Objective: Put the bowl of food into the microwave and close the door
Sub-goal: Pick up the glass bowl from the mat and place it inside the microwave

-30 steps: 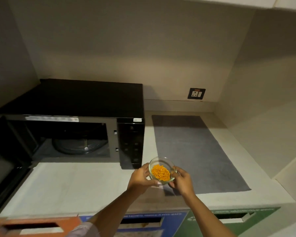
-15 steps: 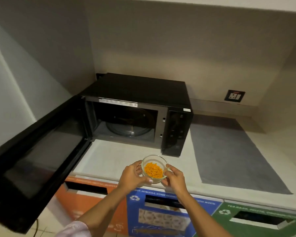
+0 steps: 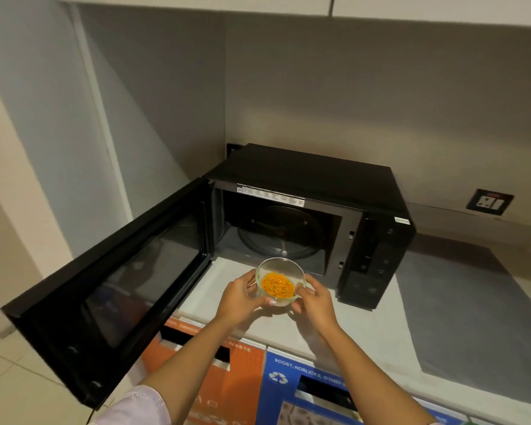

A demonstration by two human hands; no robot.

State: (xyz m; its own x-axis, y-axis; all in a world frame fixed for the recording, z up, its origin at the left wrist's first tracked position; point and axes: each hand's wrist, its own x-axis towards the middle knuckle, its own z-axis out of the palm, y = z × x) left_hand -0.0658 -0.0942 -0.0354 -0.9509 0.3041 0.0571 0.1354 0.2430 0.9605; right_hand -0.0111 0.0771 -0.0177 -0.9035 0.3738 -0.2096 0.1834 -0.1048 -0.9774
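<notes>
A small clear glass bowl [image 3: 281, 271] with orange food in it is held above the counter, just in front of the microwave's opening. My left hand [image 3: 241, 297] grips its left side and my right hand [image 3: 314, 303] its right side. The black microwave [image 3: 313, 176] stands on the counter in the corner. Its door [image 3: 114, 286] is swung wide open to the left, out past the counter edge. Inside, the glass turntable [image 3: 281, 231] lies bare.
A grey mat [image 3: 460, 311] covers the counter right of the microwave. A wall socket [image 3: 489, 201] sits on the back wall. Below the counter front are an orange bin panel [image 3: 227, 384] and a blue bin panel [image 3: 288, 394] with slots. A cabinet hangs overhead.
The view has swung left and drawn closer to the microwave. Both hands have carried the bowl from over the counter's front toward the open cavity.
</notes>
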